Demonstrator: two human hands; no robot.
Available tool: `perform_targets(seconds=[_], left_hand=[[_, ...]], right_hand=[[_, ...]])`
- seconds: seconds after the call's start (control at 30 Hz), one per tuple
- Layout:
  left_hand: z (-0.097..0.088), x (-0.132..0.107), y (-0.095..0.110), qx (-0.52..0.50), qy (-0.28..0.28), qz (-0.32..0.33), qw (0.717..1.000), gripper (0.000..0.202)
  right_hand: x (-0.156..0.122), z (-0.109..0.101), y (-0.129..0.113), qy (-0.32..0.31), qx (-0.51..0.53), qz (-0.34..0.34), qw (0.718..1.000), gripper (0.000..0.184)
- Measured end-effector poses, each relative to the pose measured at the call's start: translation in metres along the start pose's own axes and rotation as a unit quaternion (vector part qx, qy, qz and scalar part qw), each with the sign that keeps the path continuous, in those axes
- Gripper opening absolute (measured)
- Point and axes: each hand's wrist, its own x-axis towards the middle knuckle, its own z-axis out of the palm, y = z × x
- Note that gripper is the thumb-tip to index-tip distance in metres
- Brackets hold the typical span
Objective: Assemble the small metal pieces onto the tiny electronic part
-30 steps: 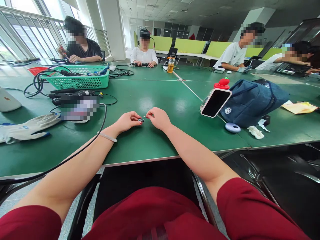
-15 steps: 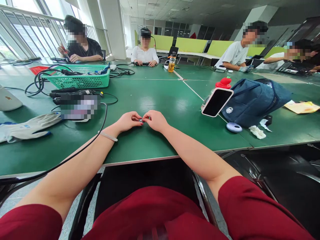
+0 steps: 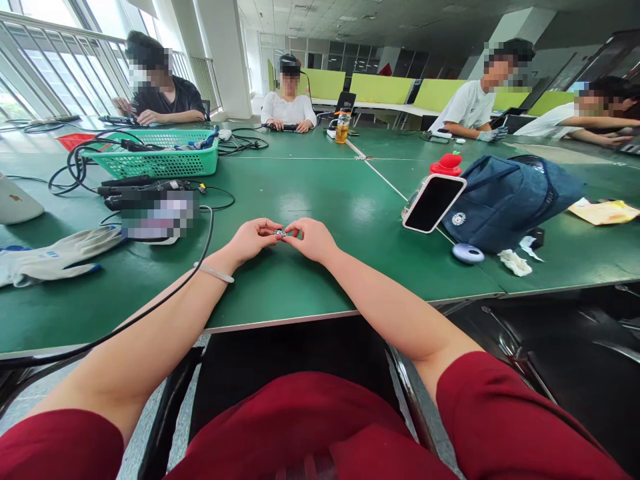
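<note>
Both hands meet over the green tabletop [image 3: 290,293], much closer to its near edge than to its far edge. Between them is a tiny dark-and-silver part [image 3: 281,234], too small to identify further. It sits right at the fingertips, in the narrow gap where the two hands almost touch. The left hand [image 3: 253,240] grips its left side between thumb and fingers, the other fingers curled behind. The right hand [image 3: 313,239] is closed in a pinch on its right side, thumb and forefinger brought together. Whether the part also touches the tabletop cannot be told.

A pale bracelet [image 3: 215,273] circles the left wrist, and a black cable [image 3: 204,250] passes over that forearm and across the near edge. Left of the hands, a white work glove [image 3: 60,257] lies toward the near edge; beyond it, a green plastic basket [image 3: 175,162] stands nearer the far edge, with cables in and around it. To the right, a smartphone [image 3: 433,205] leans upright just beside a navy fabric bag [image 3: 505,207]. A lilac oval case [image 3: 468,253] and a crumpled tissue [image 3: 515,263] lie between the bag and the near edge. A bottle of amber liquid [image 3: 343,127] stands near the far edge.
</note>
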Motion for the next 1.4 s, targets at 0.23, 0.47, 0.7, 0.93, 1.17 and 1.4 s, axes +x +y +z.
perform_targets(seconds=[0.23,0.47,0.7,0.93,1.17,1.4], left_hand=[[0.005,-0.004,0.005,-0.107,-0.078,-0.054,0.99,0.046],[0.007,-0.006,0.007,-0.168,-0.088,-0.097,0.977,0.04],[-0.022,0.006,-0.004,-0.028,0.044,-0.055,0.997,0.036],[-0.086,0.014,-0.019,0.444,0.235,-0.082,0.861,0.034],[-0.091,0.009,-0.014,0.506,0.253,-0.118,0.816,0.034],[-0.093,0.009,-0.013,0.5,0.262,-0.159,0.81,0.022]], right_hand=[[-0.003,0.002,-0.005,0.005,-0.06,-0.009,0.998,0.022],[-0.005,0.009,-0.012,-0.009,-0.116,-0.038,0.992,0.023],[-0.001,0.003,-0.006,-0.013,-0.085,-0.004,0.996,0.029],[-0.001,-0.001,0.001,-0.04,-0.087,0.031,0.995,0.027],[-0.002,-0.002,-0.003,-0.062,-0.088,0.037,0.993,0.035],[-0.001,-0.001,-0.001,-0.066,-0.094,0.044,0.992,0.038]])
